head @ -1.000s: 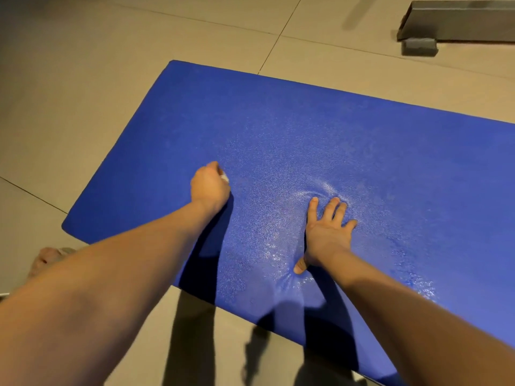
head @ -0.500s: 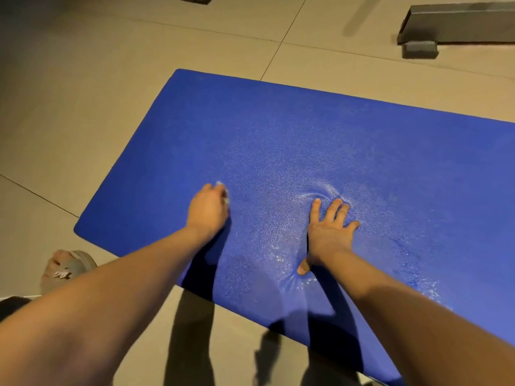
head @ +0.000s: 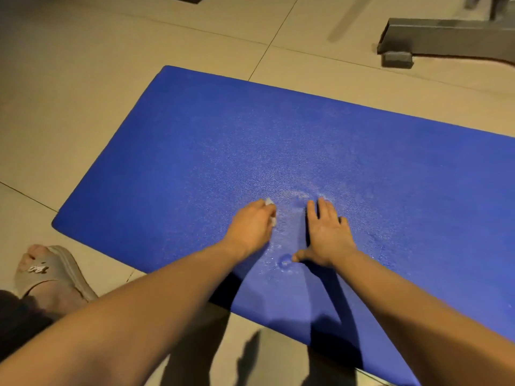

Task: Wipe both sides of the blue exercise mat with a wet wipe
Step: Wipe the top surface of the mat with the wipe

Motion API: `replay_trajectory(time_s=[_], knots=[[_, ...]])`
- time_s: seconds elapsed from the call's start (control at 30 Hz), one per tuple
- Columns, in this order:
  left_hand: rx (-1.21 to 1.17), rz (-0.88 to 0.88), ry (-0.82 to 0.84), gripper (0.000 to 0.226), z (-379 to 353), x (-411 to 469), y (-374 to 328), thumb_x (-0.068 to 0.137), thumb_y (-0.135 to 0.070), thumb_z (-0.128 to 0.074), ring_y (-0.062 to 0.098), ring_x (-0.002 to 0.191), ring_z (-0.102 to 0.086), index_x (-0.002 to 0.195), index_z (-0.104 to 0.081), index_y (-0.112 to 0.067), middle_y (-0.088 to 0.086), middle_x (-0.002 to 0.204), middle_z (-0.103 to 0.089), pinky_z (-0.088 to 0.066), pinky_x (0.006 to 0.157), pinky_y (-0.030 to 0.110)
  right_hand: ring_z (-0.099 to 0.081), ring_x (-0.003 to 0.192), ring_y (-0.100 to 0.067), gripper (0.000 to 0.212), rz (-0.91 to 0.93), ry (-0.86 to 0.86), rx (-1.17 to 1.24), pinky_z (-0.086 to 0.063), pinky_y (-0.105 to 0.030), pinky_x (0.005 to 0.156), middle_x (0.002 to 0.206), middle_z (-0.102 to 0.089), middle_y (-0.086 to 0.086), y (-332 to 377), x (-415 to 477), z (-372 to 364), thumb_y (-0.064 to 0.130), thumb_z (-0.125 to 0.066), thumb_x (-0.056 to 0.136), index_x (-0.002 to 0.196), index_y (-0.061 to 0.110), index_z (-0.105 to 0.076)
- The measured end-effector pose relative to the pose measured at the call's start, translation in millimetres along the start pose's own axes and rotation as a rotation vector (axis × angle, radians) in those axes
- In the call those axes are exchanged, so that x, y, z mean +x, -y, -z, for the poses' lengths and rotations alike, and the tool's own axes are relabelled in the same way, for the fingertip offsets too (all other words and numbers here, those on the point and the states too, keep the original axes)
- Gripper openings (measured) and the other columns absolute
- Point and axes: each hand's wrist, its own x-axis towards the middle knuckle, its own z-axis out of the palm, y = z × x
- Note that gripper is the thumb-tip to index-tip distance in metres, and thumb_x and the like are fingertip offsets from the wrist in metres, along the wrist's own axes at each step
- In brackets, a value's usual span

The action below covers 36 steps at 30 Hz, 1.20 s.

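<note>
The blue exercise mat (head: 195,151) lies flat on the tiled floor and runs off the right edge of the view. My left hand (head: 252,227) is curled round a small white wet wipe (head: 271,208) and holds it against the mat near the middle of its near half. Only a bit of the wipe shows past my fingers. My right hand (head: 328,235) lies flat on the mat just to the right, fingers straight, thumb spread to the left. The mat glistens wet around both hands.
My foot in a grey sandal (head: 47,274) stands on the floor by the mat's near left corner. A grey metal equipment base (head: 446,37) with a rubber foot (head: 397,59) sits at the far right, beyond the mat. Beige tiles surround the mat.
My left hand has slid the wipe to the right across the mat, ending close beside my right hand. The right hand has stayed pressed in place. The view has shifted left, showing the sandal.
</note>
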Motion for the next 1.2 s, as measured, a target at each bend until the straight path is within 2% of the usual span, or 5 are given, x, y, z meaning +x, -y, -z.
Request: replay_trajectory(time_s=[0.23,0.6,0.77,0.97,1.2], knots=[[0.021,0.503,-0.254,0.014,24.6,13.7,62.2,0.097,-0.016,-0.051,0.04,0.089,-0.059,0.097,-0.059,-0.004,0.019,0.102,-0.066,-0.049,0.075,0.044,0.011,0.151,-0.045,0.168,-0.253,0.24,-0.129,-0.025,-0.065,0.115,0.16,0.024,-0.026,-76.7,-39.1,-6.6,0.085,-0.076,0.047,0.152,0.007,0.029],[-0.257,0.211,-0.103,0.013,-69.0,23.7,-126.7,0.092,-0.011,-0.054,0.036,0.092,-0.062,0.091,-0.067,-0.008,0.012,0.102,-0.066,-0.05,0.079,0.045,0.012,0.15,-0.047,0.171,-0.208,0.187,-0.093,-0.024,-0.065,0.114,0.16,0.021,-0.028,-80.8,-36.3,-17.8,0.082,-0.081,0.043,0.152,0.007,0.028],[-0.027,-0.006,-0.064,0.014,-52.8,15.6,-99.4,0.094,-0.016,-0.055,0.036,0.095,-0.061,0.097,-0.066,-0.01,0.013,0.103,-0.065,-0.05,0.085,0.045,0.013,0.15,-0.047,0.17,-0.19,0.183,-0.088,-0.023,-0.065,0.115,0.161,0.022,-0.027,-83.6,-39.1,-18.0,0.084,-0.079,0.043,0.153,0.008,0.026],[0.153,0.403,-0.305,0.018,-13.5,-20.4,0.5,0.097,-0.018,-0.053,0.04,0.091,-0.058,0.099,-0.067,-0.008,0.018,0.103,-0.06,-0.049,0.078,0.047,0.012,0.149,-0.049,0.171,-0.178,0.179,-0.094,-0.023,-0.067,0.114,0.161,0.021,-0.028,-83.6,-38.3,-18.2,0.086,-0.077,0.041,0.153,0.007,0.027],[-0.15,0.51,-0.277,0.008,-36.8,-9.6,-61.8,0.093,-0.01,-0.053,0.036,0.09,-0.062,0.091,-0.06,-0.01,0.013,0.096,-0.069,-0.049,0.075,0.042,0.012,0.149,-0.05,0.172,-0.181,0.176,-0.092,-0.024,-0.068,0.112,0.16,0.021,-0.029,-83.2,-36.8,-19.3,0.086,-0.077,0.041,0.153,0.007,0.027]])
